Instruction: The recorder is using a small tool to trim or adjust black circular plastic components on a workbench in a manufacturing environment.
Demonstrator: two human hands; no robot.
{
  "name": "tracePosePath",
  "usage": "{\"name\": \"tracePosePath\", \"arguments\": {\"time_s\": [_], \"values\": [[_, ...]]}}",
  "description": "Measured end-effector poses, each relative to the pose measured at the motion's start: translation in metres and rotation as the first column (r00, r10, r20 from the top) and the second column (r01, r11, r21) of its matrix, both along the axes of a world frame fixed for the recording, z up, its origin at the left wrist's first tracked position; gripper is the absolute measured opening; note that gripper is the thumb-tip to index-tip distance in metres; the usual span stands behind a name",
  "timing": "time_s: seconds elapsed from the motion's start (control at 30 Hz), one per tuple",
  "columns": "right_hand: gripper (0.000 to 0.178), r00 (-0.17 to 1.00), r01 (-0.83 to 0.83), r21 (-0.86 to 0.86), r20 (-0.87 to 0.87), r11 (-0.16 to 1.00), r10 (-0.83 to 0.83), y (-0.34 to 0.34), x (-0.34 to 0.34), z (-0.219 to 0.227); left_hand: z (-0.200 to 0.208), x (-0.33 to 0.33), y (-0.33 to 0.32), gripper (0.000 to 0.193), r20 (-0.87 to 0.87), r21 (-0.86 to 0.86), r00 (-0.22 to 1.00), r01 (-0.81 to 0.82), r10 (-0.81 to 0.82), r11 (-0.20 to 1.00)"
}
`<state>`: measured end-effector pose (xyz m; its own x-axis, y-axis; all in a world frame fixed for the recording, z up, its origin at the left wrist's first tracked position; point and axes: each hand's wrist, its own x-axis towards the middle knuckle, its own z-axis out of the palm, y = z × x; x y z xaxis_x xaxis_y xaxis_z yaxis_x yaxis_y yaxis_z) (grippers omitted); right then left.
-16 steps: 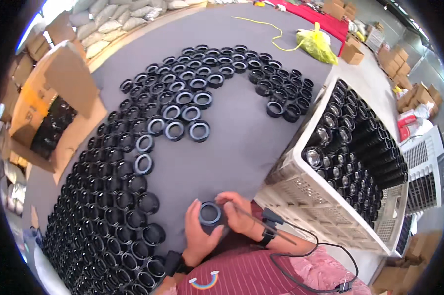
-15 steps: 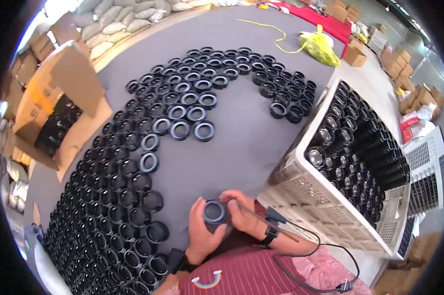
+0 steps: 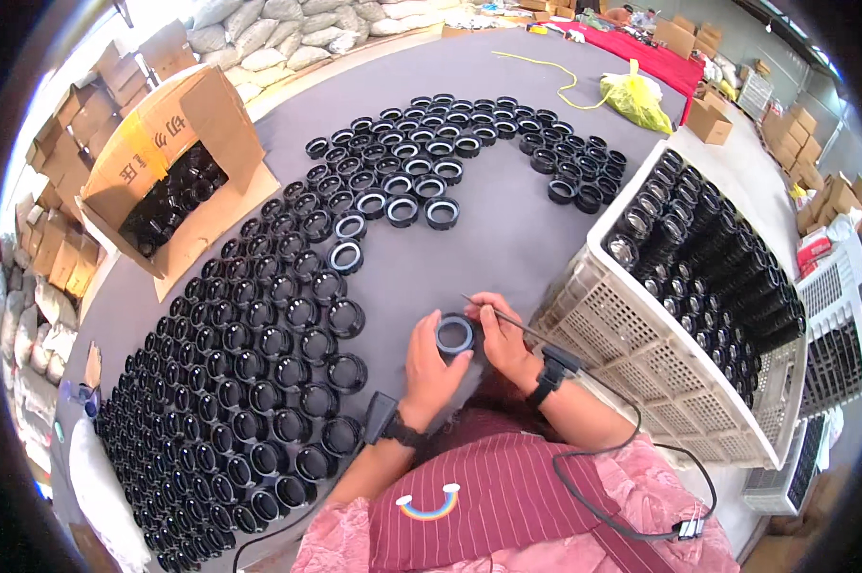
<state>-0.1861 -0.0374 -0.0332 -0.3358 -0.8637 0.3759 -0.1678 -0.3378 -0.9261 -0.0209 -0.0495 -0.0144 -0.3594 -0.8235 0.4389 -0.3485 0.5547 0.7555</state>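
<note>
My left hand [image 3: 429,371] holds a round black ring-shaped part [image 3: 440,334] with a grey inner rim, its fingers and thumb closed around the side. Close to its right, my right hand [image 3: 507,346] is closed on a thin dark rod [image 3: 528,330]. The rod's tip sticks out past the fingers, above and apart from the held ring. Many similar black rings [image 3: 340,256] stand in rows on the grey table to the left and beyond my hands; some show grey rims, others look glossy black.
A white plastic crate [image 3: 660,320] of stacked black parts stands at the right. On the left is an open cardboard box [image 3: 245,124] with black parts inside. A yellow plastic bag [image 3: 638,103] lies at the far table edge. Cables hang by my wrists.
The view has shifted, so the table and crate sit differently in the picture. My left hand still holds the ring; the rod in my right hand now points across above the ring.
</note>
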Motion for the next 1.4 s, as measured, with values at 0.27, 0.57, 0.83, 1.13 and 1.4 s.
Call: {"name": "tracePosePath", "arguments": {"time_s": [0.27, 0.57, 0.83, 1.13, 1.4], "values": [[0.009, 0.723, -0.114, -0.227, -0.686, 0.967, -0.076, 0.069, 0.003, 0.059, 0.039, 0.013, 0.03, 0.081, -0.055, -0.446, 0.979, 0.152, -0.197, 0.882], [0.032, 0.909, 0.002, 0.348, -0.391, 0.938, 0.143, 0.123, -0.019, -0.007, 0.039, 0.03, 0.055, 0.009, -0.269, -0.146, 0.888, 0.344, -0.372, 0.928], [0.048, 0.969, 0.24, 0.809, -0.23, 0.536, -0.086, 0.114, -0.158, -0.298, 0.011, 0.064, 0.068, 0.026, -0.42, 0.335, 0.907, 0.126, 0.029, 0.934], [0.033, 0.833, 0.155, 0.922, -0.316, 0.355, 0.454, 0.133, -0.173, -0.503, 0.006, 0.066, 0.063, 0.022, -0.261, 0.349, 0.963, 0.034, 0.062, 0.937], [0.031, 0.884, 0.327, 0.813, -0.443, 0.482, 0.147, 0.125, -0.147, -0.389, -0.001, 0.062, 0.064, 0.019, -0.334, 0.346, 0.935, 0.005, 0.118, 0.938]]}}
